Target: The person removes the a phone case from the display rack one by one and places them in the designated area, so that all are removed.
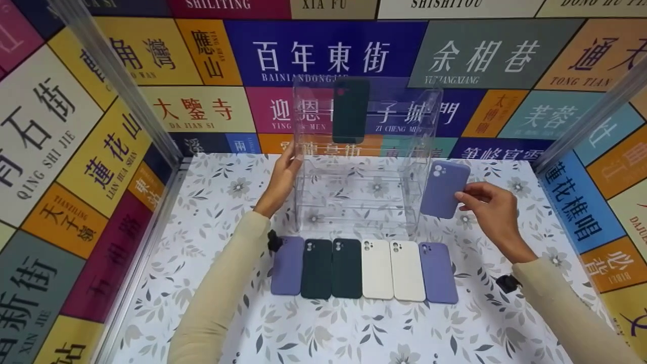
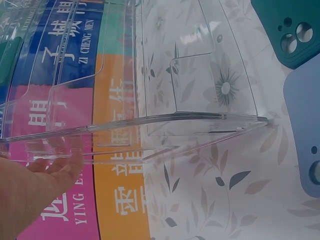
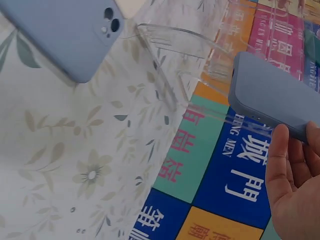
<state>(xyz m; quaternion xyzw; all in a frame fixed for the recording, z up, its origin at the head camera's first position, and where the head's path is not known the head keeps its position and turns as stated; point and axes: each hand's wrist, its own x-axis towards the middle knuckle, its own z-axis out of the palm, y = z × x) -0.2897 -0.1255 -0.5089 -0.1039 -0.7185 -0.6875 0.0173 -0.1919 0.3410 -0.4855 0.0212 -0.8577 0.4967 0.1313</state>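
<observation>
A purple phone case [image 1: 445, 189] is pinched by its lower right edge between the thumb and fingers of my right hand [image 1: 493, 215], upright beside the right side of a clear plastic display rack [image 1: 354, 220]. In the right wrist view this case [image 3: 275, 92] overlaps the rack. My left hand [image 1: 283, 179] grips the rack's left side, its fingers partly behind the clear plastic; the left wrist view shows this hand [image 2: 45, 185] at the rack's edge. A dark green phone case [image 1: 350, 111] stands on the rack's top tier, camera holes at upper left. The lower tiers hold no cases.
In front of the rack, a row of phone cases lies on the floral tabletop [image 1: 323, 333]: purple [image 1: 287, 266], two dark green [image 1: 317, 269], two white [image 1: 377, 269], then purple [image 1: 441, 273]. Printed walls [image 1: 323, 50] enclose the back and both sides.
</observation>
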